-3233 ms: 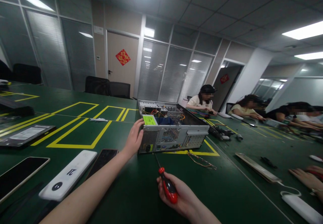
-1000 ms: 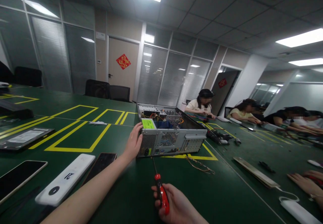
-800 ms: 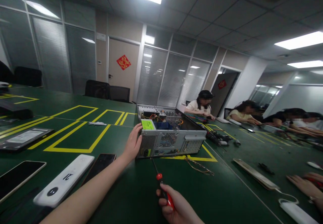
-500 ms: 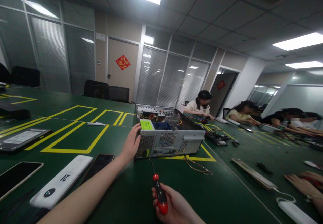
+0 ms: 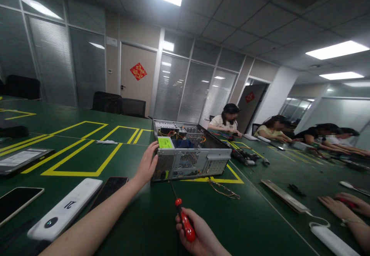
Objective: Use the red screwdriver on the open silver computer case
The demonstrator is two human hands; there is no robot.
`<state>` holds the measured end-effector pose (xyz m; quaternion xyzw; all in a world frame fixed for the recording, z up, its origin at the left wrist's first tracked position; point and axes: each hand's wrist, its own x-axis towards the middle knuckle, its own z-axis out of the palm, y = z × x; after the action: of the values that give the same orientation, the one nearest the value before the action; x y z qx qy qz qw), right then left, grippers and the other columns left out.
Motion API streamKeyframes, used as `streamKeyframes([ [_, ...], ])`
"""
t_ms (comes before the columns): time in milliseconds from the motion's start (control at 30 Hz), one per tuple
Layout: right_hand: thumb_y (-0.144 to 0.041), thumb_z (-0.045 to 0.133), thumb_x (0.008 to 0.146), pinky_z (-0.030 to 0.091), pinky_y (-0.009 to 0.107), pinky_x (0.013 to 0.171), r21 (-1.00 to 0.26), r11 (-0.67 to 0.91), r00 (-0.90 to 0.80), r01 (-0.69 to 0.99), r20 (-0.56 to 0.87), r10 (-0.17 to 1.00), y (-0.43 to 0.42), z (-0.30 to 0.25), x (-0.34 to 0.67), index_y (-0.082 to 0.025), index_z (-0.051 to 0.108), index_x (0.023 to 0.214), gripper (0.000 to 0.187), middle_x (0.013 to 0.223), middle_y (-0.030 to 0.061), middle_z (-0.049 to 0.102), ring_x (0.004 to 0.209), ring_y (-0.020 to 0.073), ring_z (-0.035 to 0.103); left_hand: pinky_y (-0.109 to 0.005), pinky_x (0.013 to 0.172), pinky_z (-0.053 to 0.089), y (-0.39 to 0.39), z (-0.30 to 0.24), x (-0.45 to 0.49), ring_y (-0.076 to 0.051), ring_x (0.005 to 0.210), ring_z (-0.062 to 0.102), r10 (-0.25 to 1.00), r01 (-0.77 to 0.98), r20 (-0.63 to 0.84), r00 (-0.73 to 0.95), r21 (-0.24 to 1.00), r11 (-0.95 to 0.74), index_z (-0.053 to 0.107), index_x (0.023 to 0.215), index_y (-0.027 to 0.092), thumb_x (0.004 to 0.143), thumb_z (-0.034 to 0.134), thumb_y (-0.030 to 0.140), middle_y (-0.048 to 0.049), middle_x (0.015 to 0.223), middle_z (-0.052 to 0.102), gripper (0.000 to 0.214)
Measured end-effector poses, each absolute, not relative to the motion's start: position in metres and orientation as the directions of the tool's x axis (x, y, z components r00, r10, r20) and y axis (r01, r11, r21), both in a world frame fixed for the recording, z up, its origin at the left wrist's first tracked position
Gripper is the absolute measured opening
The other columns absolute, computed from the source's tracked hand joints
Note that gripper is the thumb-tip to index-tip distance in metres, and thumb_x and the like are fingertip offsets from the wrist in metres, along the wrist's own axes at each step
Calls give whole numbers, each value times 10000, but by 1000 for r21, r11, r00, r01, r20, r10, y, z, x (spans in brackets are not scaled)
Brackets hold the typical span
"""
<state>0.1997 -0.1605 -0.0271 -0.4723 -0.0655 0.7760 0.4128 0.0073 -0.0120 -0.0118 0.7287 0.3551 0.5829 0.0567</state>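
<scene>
"Since we have only the head view, how far along do things look?"

"The open-topped, silver-grey metal computer case (image 5: 199,158) sits on the dark green worktop (image 5: 138,225), rear panel toward the wearer. I'd judge the opening-up done: coloured wires (image 5: 203,139) and other parts show inside. The rear panel is in place."

"And what's left?"

"How much, I can't say. The thin-shafted screwdriver with a glossy red-and-black handle (image 5: 186,223) points at the rear panel's lower left corner, so that spot looks unfinished. I can't tell whether its tip touches metal."

"The hands?"

"The left hand (image 5: 147,163) rests against the case's left side, its grip loosely spread along the edge. The right hand (image 5: 198,231) has its grip wrapped round the screwdriver's handle."

"Any writing?"

"The bright yellow-green rectangular label (image 5: 165,142) inside the case's near left corner has print too fine to read. On the white oblong plastic device (image 5: 82,194), I make out 21. The flat dark metal drive (image 5: 24,158) wears a white label, illegible from here. Gold Chinese characters blur together on the red diamond-shaped sign (image 5: 138,71) on the pale door (image 5: 130,102). I can find no brand name."
</scene>
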Motion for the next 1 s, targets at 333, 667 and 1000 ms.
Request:
streamKeyframes([
  [333, -338, 420, 893, 319, 115, 330, -491, -637, -249, -594, -641, 726, -160, -30, 198, -87, 576, 861, 297, 619, 18, 587, 449, 67, 522, -438, 1104, 265, -11, -12, 7, -202, 1317, 328, 575, 458, 815, 74, 484, -745, 361, 1289, 216, 925, 318, 268, -95, 1396, 367, 370],
  [667, -320, 511, 857, 396, 114, 387, -559, -644, -126, -522, -696, 707, -160, -26, 196, -105, 555, 734, 251, 537, -7, 534, 428, 48, 498, -452, 1096, 279, -11, -11, 7, -212, 1311, 338, 572, 468, 816, 80, 476, -744, 363, 1288, 210, 925, 313, 273, -102, 1393, 371, 372],
  [1000, -311, 456, 871, 308, 110, 322, -548, -617, -173, -565, -652, 738, -160, -29, 196, -107, 568, 827, 236, 603, 21, 584, 420, 55, 480, -442, 1099, 275, -10, -12, 6, -206, 1314, 333, 575, 469, 814, 83, 477, -743, 363, 1289, 209, 926, 311, 284, -98, 1390, 373, 374],
])
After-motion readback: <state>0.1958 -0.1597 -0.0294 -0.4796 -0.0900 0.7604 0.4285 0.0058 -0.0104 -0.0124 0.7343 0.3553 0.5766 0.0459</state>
